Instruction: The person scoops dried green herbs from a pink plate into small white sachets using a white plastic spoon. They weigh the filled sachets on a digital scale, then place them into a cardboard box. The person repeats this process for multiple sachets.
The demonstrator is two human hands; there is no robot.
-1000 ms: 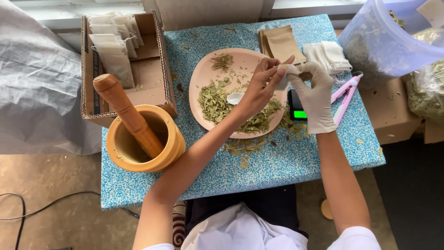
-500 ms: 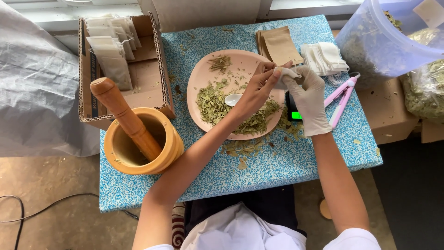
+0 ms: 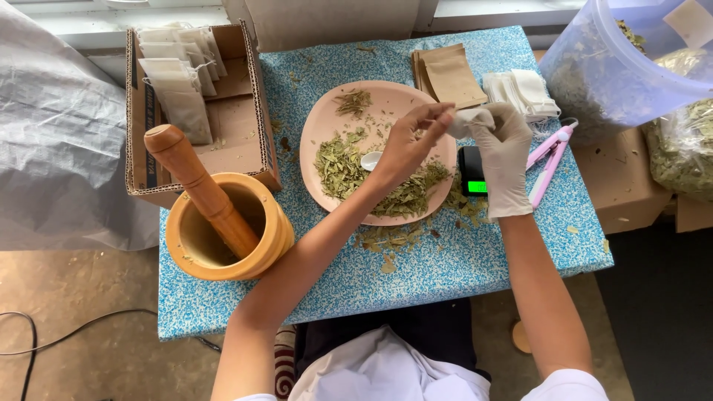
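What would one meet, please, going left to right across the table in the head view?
Cardboard box → mortar → pink plate → white sachets → pink tool → plastic tub.

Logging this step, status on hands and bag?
Left hand pinching small white filter bag. Gloved right hand holding it. Nothing in the way.

plate [image 3: 327, 126] mid-table | mortar [image 3: 278, 230] left | scale [image 3: 471, 172] right of plate
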